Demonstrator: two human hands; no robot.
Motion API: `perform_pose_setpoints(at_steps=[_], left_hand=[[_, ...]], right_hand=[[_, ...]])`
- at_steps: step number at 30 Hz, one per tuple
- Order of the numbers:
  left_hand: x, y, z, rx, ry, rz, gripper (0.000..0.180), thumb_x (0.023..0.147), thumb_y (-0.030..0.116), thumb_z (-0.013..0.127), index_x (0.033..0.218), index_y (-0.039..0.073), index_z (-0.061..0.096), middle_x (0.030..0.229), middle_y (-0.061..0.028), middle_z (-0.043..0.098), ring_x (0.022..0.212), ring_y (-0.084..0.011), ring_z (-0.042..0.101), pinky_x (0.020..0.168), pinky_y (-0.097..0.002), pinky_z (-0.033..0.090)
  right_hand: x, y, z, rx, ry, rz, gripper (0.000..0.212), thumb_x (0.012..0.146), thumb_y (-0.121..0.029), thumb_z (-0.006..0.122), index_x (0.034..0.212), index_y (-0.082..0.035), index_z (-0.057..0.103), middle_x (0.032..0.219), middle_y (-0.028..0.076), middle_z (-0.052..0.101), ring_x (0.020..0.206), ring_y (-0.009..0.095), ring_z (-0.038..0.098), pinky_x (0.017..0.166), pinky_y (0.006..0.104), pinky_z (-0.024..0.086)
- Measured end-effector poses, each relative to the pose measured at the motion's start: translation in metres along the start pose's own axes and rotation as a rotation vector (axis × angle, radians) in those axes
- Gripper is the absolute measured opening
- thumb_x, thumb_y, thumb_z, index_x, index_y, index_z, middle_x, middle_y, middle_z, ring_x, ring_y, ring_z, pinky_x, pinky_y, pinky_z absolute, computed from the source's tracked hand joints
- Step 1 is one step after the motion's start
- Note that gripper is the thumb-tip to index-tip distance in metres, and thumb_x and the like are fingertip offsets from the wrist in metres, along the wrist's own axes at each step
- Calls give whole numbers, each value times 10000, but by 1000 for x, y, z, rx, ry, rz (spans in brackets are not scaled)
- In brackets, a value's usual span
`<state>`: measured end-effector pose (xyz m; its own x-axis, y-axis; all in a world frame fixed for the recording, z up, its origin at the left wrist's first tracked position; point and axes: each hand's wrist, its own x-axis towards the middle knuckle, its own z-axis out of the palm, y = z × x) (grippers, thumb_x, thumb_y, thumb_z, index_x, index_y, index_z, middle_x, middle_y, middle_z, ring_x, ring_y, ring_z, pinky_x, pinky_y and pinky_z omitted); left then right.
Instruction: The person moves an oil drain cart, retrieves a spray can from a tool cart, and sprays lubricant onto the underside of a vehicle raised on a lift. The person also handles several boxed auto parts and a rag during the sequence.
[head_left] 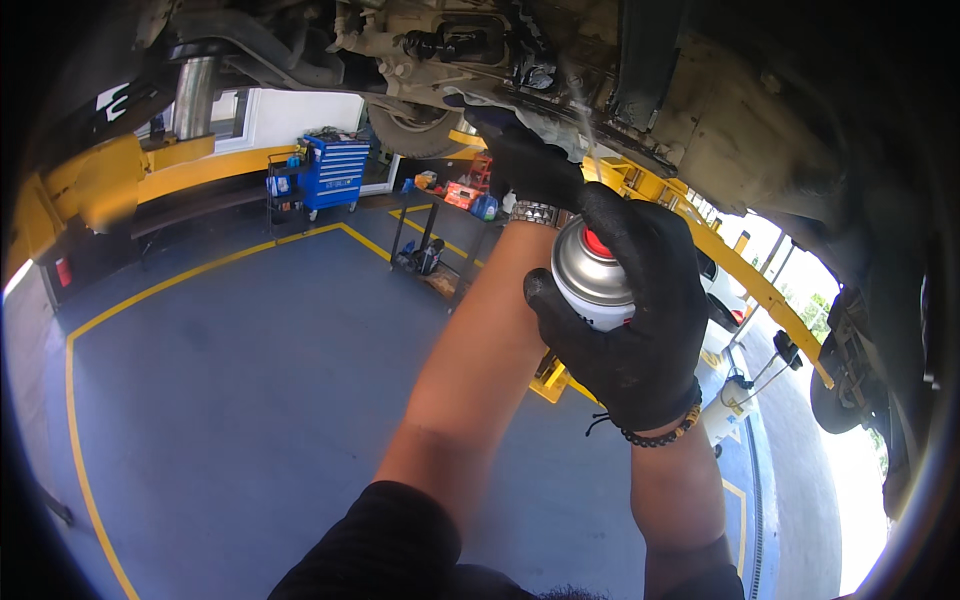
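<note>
Both my hands wear black gloves and are raised beneath a vehicle's underside (pixel 480 70). My right hand (pixel 650 300) is wrapped round a spray can (pixel 592 265), silver at its shoulder, with a red top. The index finger lies over the top. From there a thin pale streak (pixel 583 110) rises toward dark, wet-looking metal parts (pixel 538 72). My left hand (pixel 525 155) is farther up, palm toward the underside, with pale crumpled cloth-like material (pixel 540 122) against it. Its fingers are partly hidden. A metal-banded watch (pixel 540 213) circles the left wrist.
Yellow lift arms (pixel 760 280) reach under the vehicle on both sides. A blue tool cabinet (pixel 335 170) stands at the back left. Nearer is a dark cart (pixel 435 235) with bottles and boxes. Yellow lines mark the blue floor (pixel 250 400). A white cylinder (pixel 730 405) stands right.
</note>
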<state>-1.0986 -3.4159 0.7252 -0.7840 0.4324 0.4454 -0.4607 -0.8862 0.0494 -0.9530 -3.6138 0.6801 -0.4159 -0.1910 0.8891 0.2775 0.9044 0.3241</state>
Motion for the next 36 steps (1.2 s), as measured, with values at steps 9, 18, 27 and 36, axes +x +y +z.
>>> perform_pose_setpoints(at_steps=[9,18,27,36], left_hand=[[-67,42,-74,-73,-161,-93,850,989,775,346,1628,216,298,1667,9,324,1494,-178,314,1226,-360,217],[-16,19,-13,-114,-204,-97,841,993,764,349,1623,208,310,1665,-5,329,1496,-187,317,1230,-369,219],[-12,28,-9,-142,-199,-97,831,997,754,353,1617,201,323,1663,-19,335,1499,-195,319,1235,-379,221],[-4,38,2,-184,-240,-93,822,1001,743,357,1612,193,336,1660,-33,341,1501,-204,322,1239,-388,222]], right_hand=[[28,-2,1,145,33,12,660,766,-129,867,1369,-45,613,1237,162,689,1057,324,677,920,415,551],[37,12,-18,302,89,201,656,787,-144,867,1381,-59,601,1224,123,696,1072,209,693,950,361,544],[37,5,-19,321,87,181,676,789,-147,869,1396,-53,587,1204,118,696,1083,218,688,953,366,544],[34,-13,-37,283,56,178,674,783,-133,876,1384,-39,585,1235,137,674,1111,235,677,972,381,535]])
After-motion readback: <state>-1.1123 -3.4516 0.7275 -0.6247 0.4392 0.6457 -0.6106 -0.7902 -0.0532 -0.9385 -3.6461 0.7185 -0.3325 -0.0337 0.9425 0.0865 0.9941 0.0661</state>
